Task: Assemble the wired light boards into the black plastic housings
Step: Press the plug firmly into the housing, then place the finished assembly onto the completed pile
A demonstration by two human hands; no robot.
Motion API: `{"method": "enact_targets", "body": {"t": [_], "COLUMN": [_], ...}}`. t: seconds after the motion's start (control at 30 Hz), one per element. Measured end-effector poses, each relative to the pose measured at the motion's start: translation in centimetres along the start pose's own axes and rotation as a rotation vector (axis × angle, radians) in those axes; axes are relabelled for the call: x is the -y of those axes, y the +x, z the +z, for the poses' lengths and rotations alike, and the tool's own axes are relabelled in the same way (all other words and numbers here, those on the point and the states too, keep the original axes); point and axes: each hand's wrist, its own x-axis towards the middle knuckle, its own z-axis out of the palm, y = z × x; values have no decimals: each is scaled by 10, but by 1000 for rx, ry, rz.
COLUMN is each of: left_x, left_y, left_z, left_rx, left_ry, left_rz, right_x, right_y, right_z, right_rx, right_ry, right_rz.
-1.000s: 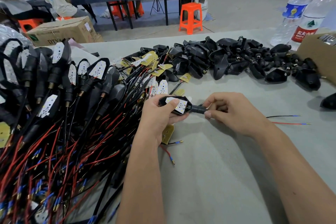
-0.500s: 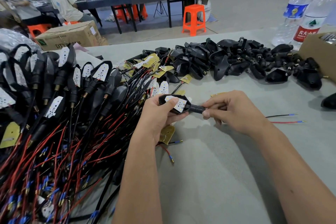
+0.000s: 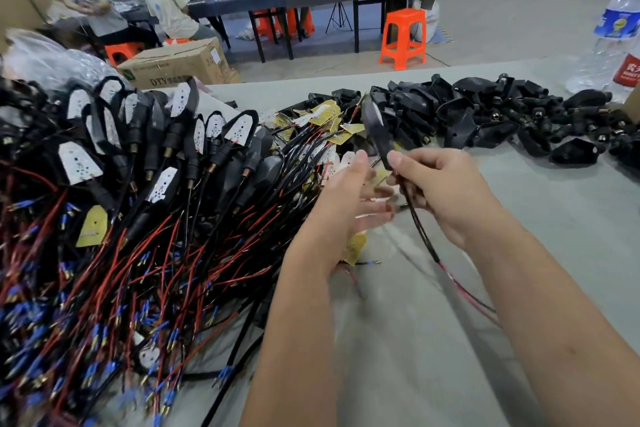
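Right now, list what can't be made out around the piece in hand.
- Housing in the right hand, head view: turned edge-on, so whether its board is seated is hidden.
- Left hand: fingertips motion-blurred; grip unclear.
- Its wire: the red and black ends run behind the right forearm.
- Water bottle: cut by the right edge.

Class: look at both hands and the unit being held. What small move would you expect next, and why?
Probably laying the assembled unit on the finished pile at left. The right hand alone holds it by the stem, wires dangling, while the left hand is open.
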Motion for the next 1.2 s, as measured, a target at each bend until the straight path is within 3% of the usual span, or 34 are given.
{"method": "enact_targets", "body": {"t": [0.1, 0.2, 0.27, 0.37, 0.43, 0.5, 0.7, 0.77, 0.9, 0.97, 1.07, 1.2], "left_x": [-9, -26, -38, -52, -52, -48, -52, -61, -71, -67, -48, -27], "left_y": [-25, -56, -75, -101, -113, -122, -132, -135, -111, -87, -53, -19], "left_z": [-20, -66, -98, -143, -162, -172, -169, -164, -137, -117, -91, -66], "left_rx": [168, 61, -137, -602, -877, -997, -1000, -1060, -1154, -1036, -840, -711], "left_ry": [15, 65, 195, 620, 877, 964, 1043, 1057, 935, 866, 856, 903], "left_rz": [-46, 30, 46, 57, 51, -1, -145, -50, 312, 399, 368, 296], "right_x": [16, 30, 34, 38, 37, 34, 37, 47, 43, 27, 3, -6], "right_y": [16, 34, 41, 47, 48, 42, 43, 47, 56, 58, 53, 56], "right_z": [42, 94, 134, 199, 234, 259, 279, 271, 226, 198, 168, 142], "right_rx": [-30, -5, 41, 123, 131, 70, 209, 234, 37, -10, 46, -40], "right_ry": [140, 152, 119, -28, -335, -632, -1053, -1089, -906, -1008, -1127, -833], "right_rz": [55, 82, 58, 5, -102, -213, -505, -561, -492, -409, -249, -149]}}
